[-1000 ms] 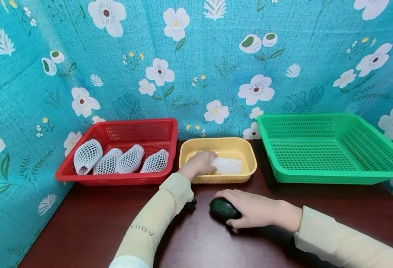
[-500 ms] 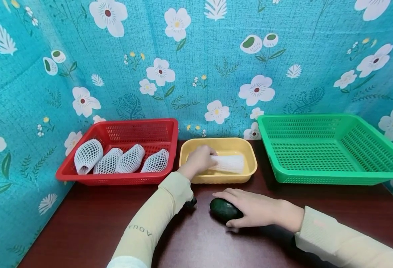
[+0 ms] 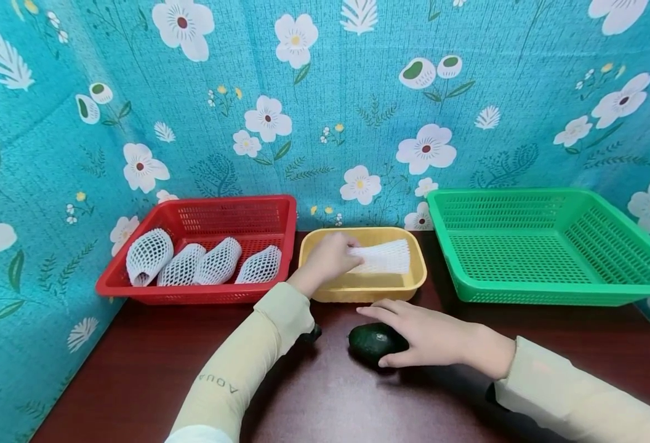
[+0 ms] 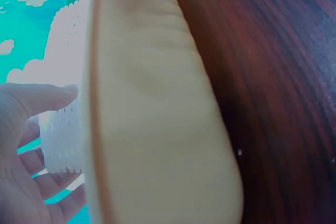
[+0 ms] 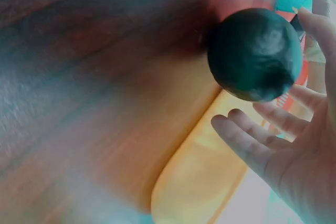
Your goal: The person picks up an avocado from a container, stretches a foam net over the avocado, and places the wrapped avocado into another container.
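Note:
My left hand [image 3: 329, 257] pinches one end of a white foam net sleeve [image 3: 390, 257] above the yellow tray [image 3: 366, 295]. In the left wrist view the thumb lies across the flattened sleeve [image 4: 60, 142], beside the tray's wall [image 4: 157, 98]. A dark green, glossy avocado [image 3: 370, 344] rests on the table in front of the tray. Over its right side my right hand [image 3: 438, 335] arches with loosely spread fingers. From the right wrist, the fingers [image 5: 236, 135] extend beside the round end of the avocado [image 5: 252, 51] without wrapping it.
To the left stands a red basket [image 3: 208, 295] with several plump white foam net sleeves [image 3: 216, 261]. A green basket [image 3: 546, 295] stands at the right. A blue flowered cloth [image 3: 325, 111] hangs behind the brown table [image 3: 330, 400].
The left hand has taken hold of the foam net sleeve and raised it slightly from the tray's bottom. The right hand has shifted slightly right, its fingers lifting away from the avocado.

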Tool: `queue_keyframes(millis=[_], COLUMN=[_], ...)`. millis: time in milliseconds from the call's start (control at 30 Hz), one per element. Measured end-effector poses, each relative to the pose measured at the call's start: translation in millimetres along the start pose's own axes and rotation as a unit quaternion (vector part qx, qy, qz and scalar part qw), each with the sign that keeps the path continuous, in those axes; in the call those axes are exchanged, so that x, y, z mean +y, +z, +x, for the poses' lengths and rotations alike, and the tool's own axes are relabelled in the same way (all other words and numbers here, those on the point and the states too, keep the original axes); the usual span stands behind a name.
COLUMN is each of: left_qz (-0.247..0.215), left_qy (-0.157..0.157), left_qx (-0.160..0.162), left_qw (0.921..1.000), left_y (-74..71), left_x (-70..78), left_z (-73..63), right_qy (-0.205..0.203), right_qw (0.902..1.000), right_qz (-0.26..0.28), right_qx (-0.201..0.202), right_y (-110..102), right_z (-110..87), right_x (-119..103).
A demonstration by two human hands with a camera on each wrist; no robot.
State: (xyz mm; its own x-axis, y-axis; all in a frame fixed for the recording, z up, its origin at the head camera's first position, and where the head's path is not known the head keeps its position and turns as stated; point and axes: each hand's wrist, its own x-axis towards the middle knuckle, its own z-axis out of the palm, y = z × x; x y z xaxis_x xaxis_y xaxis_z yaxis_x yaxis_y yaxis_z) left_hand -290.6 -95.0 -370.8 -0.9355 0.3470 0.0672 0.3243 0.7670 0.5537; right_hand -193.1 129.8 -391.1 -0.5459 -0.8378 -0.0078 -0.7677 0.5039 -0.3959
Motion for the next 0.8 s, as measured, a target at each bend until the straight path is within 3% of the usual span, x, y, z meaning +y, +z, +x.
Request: queue_keyframes(millis=[267,467,567,800], left_qz=[-0.006,-0.001,-0.004,-0.031], left_qy=[0.023,0.026,0.033,0.072], left_qx=[0.016,0.026,0.028,0.041], left_qw=[0.9996,0.9993,0.9991,0.9961], left_y=[-16.3,-27.0,-30.1,-32.3], left_x=[0.3,0.9,-0.2,-3.0], left_z=[-12.8,-26.8,-34.8,-57.5], right_qy=[-0.014,-0.057,-0.091,-0.176], right_qw=[0.9994,0.9924,0.9814,0.9356], right_qz=[-0.014,-0.052,-0.069,-0.067], right_qx=[0.029,0.096,0.154,0.298], right_y=[-17.9,-28.3,-33.9,-48.4], right_z=[-6.2,-12.4,-15.2,-16.3], right_x=[-2.1,0.0,2.1,6.2])
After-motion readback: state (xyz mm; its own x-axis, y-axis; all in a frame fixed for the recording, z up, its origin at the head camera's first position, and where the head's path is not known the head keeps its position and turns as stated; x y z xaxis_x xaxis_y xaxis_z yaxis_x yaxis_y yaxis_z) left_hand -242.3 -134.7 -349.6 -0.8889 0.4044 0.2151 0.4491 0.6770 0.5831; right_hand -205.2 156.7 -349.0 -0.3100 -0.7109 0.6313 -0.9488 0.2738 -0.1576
